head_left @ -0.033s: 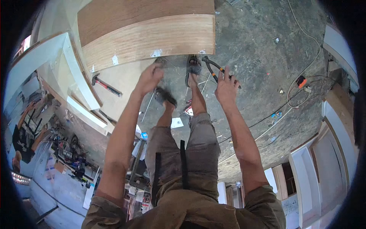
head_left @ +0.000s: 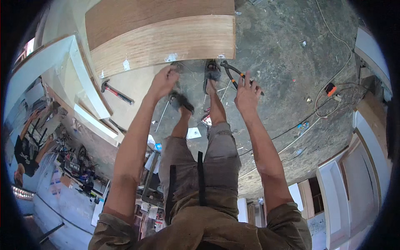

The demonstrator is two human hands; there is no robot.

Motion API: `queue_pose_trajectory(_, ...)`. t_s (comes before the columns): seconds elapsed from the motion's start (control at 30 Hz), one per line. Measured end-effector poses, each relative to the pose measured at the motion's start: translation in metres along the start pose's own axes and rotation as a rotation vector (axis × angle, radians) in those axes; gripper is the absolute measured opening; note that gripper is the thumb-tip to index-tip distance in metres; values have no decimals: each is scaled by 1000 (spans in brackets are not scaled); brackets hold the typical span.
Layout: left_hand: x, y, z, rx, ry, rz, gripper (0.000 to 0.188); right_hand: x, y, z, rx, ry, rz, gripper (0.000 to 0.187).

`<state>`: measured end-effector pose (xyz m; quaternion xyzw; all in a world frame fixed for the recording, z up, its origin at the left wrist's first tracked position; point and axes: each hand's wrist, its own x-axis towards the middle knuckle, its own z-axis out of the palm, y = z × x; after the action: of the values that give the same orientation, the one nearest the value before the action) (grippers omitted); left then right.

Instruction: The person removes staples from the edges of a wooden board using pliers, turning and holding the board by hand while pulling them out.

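My right hand (head_left: 247, 98) is closed round one handle of a pair of pincers (head_left: 234, 76), black with orange bands. Their jaws point away from me, and the handles are spread apart. My left hand (head_left: 163, 84) is held just short of the near edge of a wooden panel (head_left: 162, 39), its fingers curled together and slightly blurred. Whether anything small sits in those fingers I cannot make out. White patches mark the panel's near edge.
A claw hammer (head_left: 117, 92) with a red and black handle lies on a pale board left of my arm. White framed pieces (head_left: 89, 79) stand at the left. Cables (head_left: 329, 83) and an orange-black object (head_left: 331, 89) lie on the concrete floor at right. Another person (head_left: 27, 146) is at far left.
My left hand has shifted very slightly away from me. My left foot, smeared by motion before, shows more sharply now. The pincers stay in my right hand.
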<state>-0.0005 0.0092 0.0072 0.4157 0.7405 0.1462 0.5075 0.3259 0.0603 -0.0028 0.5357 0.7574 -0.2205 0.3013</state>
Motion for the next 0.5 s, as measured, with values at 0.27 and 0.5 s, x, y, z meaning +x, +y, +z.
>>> queue_pose_trajectory(0.27,18,7,3,29,7,-82,36,19,-6,7,-12,140,-41,67)
queue_pose_trajectory(0.5,-15,-57,24,86,-118,-130,38,14,-40,-28,127,-91,65,67)
